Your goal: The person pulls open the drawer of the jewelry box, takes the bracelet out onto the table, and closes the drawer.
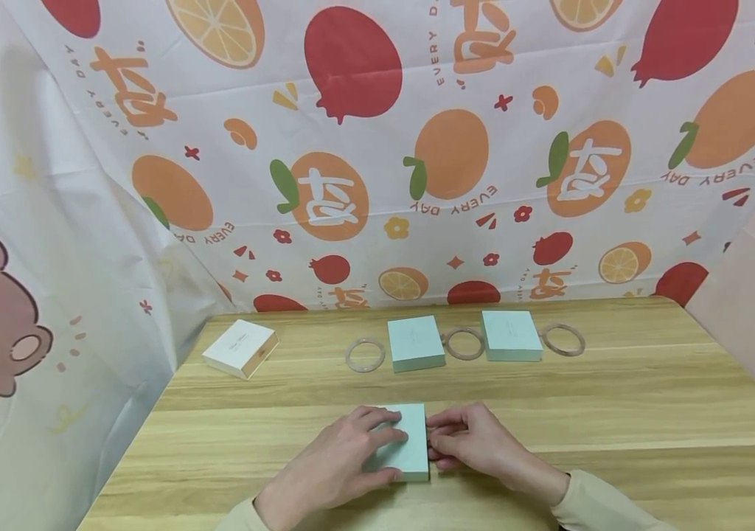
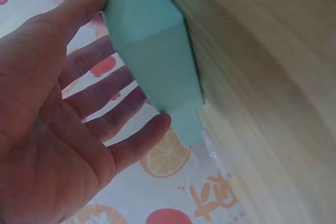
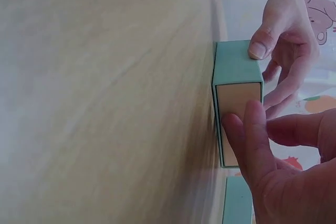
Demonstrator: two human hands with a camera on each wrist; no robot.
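A mint-green box (image 1: 413, 450) lies flat on the table between both hands. My left hand (image 1: 344, 453) rests across its top with fingers spread, the thumb at the near edge. In the left wrist view the little finger touches the top edge of the box (image 2: 163, 66). My right hand (image 1: 477, 442) is at the right end of the box. There, in the right wrist view, two fingertips touch the tan end panel (image 3: 239, 95), which sits inside the green sleeve. Whatever the box holds is hidden.
Along the back of the table stand two more mint-green boxes (image 1: 416, 343) (image 1: 512, 335). Three pale rings (image 1: 348, 357) (image 1: 464, 357) (image 1: 564, 353) lie beside them. At the back left is a white box (image 1: 239, 348) with a tan side. A fruit-print cloth (image 1: 377, 184) hangs behind the table.
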